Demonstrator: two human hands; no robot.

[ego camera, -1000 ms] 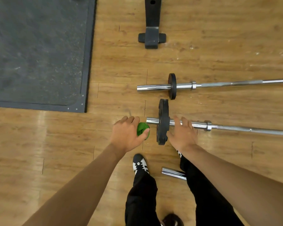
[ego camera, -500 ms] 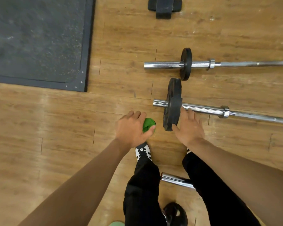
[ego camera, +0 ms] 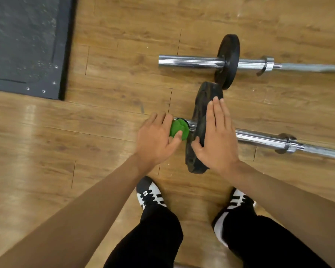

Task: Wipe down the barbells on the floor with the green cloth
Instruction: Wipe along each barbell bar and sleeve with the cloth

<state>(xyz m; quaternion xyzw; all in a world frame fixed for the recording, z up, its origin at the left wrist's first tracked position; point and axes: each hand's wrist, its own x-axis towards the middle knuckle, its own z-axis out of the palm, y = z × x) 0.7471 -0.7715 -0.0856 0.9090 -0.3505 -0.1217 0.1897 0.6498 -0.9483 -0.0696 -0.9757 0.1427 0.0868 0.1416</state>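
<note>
Barbells (ego camera: 263, 140): glossy chromed metal. Plates (ego camera: 199, 120): matt, dark. Floor (ego camera: 104, 113): glossy wood. Mat (ego camera: 23, 39): rough, matt. Cloth (ego camera: 177, 130): soft fabric.

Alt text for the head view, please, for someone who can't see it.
The left hand grips a bunched green cloth against the end of the nearer chrome steel barbell, while the right hand lies flat on its round black weight plate. A second chrome barbell lies beyond on the wooden floor.
</note>
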